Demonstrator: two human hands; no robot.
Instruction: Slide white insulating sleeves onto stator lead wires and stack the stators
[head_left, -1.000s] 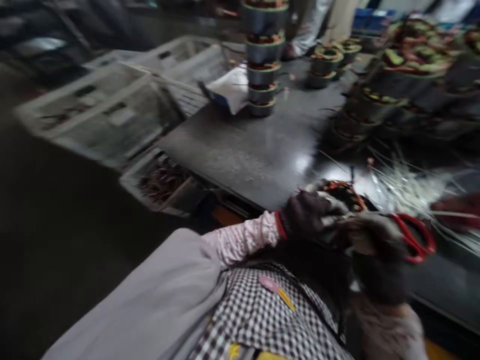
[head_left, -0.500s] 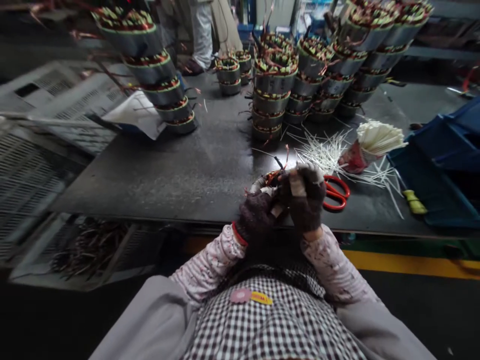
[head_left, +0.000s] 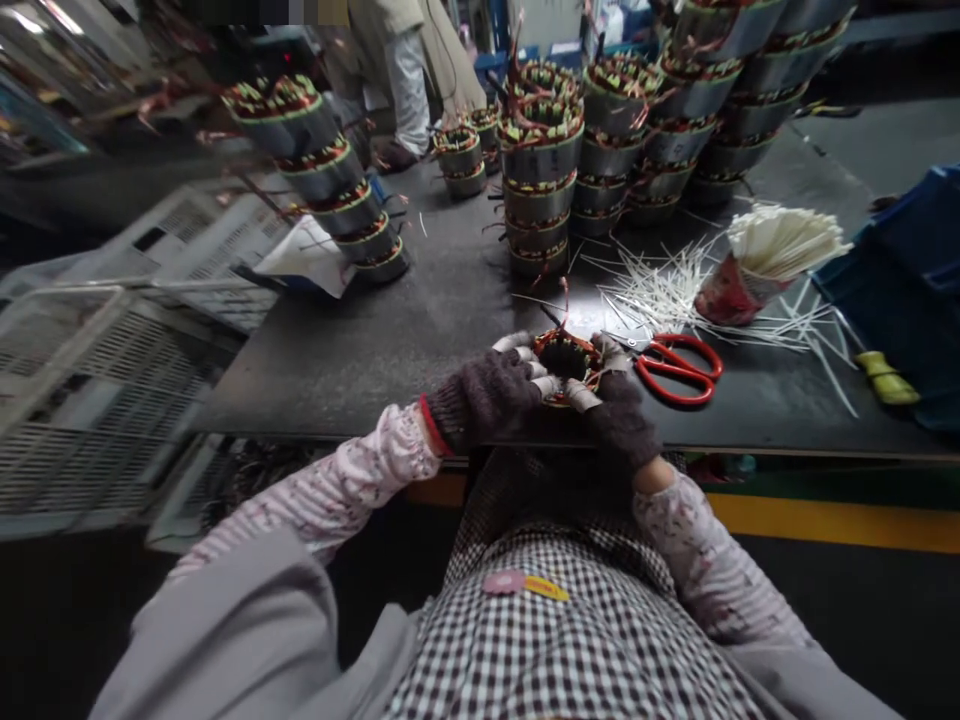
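A motor stator (head_left: 564, 362) with copper windings stands at the table's front edge, its dark bore facing up. My left hand (head_left: 502, 388), in a dark glove with pale-wrapped fingertips, is closed around its left side. On the opposite side my right hand (head_left: 616, 405) grips the rim, thumb at the front and fingers behind. Copper leads and a black sleeve stick up from the stator's far side. Red-handled scissors (head_left: 679, 370) lie just right of my right hand, blades toward the stator. The stator's lower body is mostly hidden by my hands.
Stacks of stators (head_left: 538, 180) rise along the back, with another leaning stack (head_left: 330, 190) at left. Loose white strips (head_left: 667, 290) lie near a red cup (head_left: 731, 290) full of them. At right are a blue bin (head_left: 911, 300) and a yellow-handled tool (head_left: 886, 378). Crates (head_left: 150, 400) stand left; a person's leg (head_left: 409, 90) shows behind.
My hands have moved apart to opposite sides of the stator, and my right hand has come down from above it. The stator's bore now shows. The camera view has shifted.
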